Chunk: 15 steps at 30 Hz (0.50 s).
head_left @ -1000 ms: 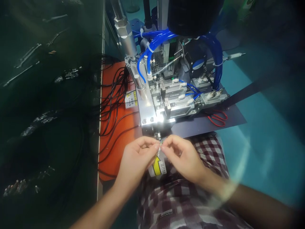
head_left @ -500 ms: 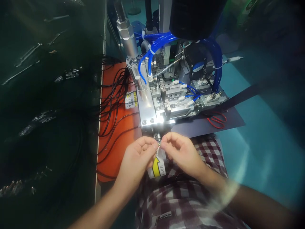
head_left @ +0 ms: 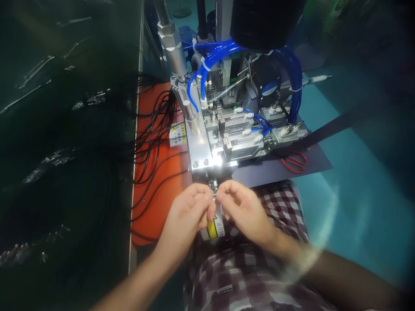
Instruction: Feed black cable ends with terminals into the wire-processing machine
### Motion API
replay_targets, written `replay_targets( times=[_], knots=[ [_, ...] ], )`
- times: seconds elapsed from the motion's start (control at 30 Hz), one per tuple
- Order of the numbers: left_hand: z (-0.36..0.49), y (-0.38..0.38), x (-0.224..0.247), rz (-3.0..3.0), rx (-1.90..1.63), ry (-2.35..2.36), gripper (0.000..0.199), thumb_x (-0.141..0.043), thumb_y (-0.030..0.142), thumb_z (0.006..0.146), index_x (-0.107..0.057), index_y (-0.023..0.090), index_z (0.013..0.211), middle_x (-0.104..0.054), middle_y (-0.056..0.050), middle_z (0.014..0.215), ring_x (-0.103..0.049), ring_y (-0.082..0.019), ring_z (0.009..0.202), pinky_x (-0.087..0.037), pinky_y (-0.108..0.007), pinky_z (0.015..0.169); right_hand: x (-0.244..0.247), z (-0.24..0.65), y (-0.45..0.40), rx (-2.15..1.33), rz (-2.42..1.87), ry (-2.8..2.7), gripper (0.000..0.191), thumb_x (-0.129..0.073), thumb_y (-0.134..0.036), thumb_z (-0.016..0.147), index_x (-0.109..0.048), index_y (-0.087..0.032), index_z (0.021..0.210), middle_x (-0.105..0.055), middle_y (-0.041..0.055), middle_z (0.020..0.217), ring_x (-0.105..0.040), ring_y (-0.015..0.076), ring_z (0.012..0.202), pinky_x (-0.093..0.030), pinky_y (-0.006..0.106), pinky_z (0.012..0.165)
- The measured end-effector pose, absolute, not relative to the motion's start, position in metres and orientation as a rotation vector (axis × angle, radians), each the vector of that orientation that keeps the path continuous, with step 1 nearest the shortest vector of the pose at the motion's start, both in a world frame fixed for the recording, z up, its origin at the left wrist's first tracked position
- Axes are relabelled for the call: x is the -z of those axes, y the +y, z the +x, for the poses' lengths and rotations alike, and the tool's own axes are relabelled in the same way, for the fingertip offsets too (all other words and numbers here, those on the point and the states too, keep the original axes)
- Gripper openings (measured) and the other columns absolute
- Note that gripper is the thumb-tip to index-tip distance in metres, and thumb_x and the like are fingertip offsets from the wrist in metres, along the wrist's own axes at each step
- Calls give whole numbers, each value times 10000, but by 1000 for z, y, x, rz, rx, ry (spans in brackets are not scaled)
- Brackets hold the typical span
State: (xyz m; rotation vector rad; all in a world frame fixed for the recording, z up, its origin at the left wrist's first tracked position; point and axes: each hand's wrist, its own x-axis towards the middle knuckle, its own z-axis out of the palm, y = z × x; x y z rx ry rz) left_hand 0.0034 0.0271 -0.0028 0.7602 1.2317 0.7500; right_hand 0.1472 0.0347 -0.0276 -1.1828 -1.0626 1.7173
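Orange worktop (head_left: 152, 216): it lies to the left of the machine (head_left: 200, 149), with black cables (head_left: 155, 125) looping across it
Dark surface (head_left: 81, 216): at your far left, strewn with shiny metal pieces (head_left: 58, 159) that look blurred
Machine: silver blocks and cylinders ahead of you, glaring at the near corner, with blue tubes (head_left: 223, 46) arching over it
Left hand (head_left: 188, 209): your thumb and forefinger pinch one side of a small piece (head_left: 214, 195)
Right hand (head_left: 244, 211): your thumb and forefinger pinch the other side, the fingertips of both hands nearly meeting
Small piece: between your fingertips, near the machine's front edge; thin, and too small to tell what it is
Arrow label (head_left: 212, 229): yellow and white, just below your hands
Warning label (head_left: 178, 134): on the orange side, beside the machine
Red handles (head_left: 294, 163): on the grey board (head_left: 317, 166) at the machine's right
Checked cloth (head_left: 240, 270): across your lap, between your forearms
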Motion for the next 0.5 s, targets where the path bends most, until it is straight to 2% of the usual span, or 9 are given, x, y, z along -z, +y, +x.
replay_targets(
  times=[0.17,0.33,0.5],
  knots=[
    [4,25,2,772,-765,1215,139,-494,297,922,-493,175,855,-514,55,555,-271,-28,429,-198,-171,426,25,148,34,-1710,-1232,-1132,161,-540,-318,875,-494,-192,787,-433,-81,516,-398,75,435,-339,203,430],
    [7,23,-2,780,-765,1223,173,-497,325,924,-486,179,832,-503,59,551,-287,-30,435,-221,-163,429,23,153,30,-1174,-1239,-1536,108,-533,-220,861,-519,-192,757,-526,3,717,-494,122,635,-408,259,586],
    [8,26,-2,773,-739,1225,151,-507,298,915,-484,176,830,-520,55,546,-275,-22,406,-190,-161,403,26,156,33,-1570,-1274,-1285,139,-508,-311,907,-518,-195,831,-453,-62,550,-421,88,459,-339,213,434]
  ],
)
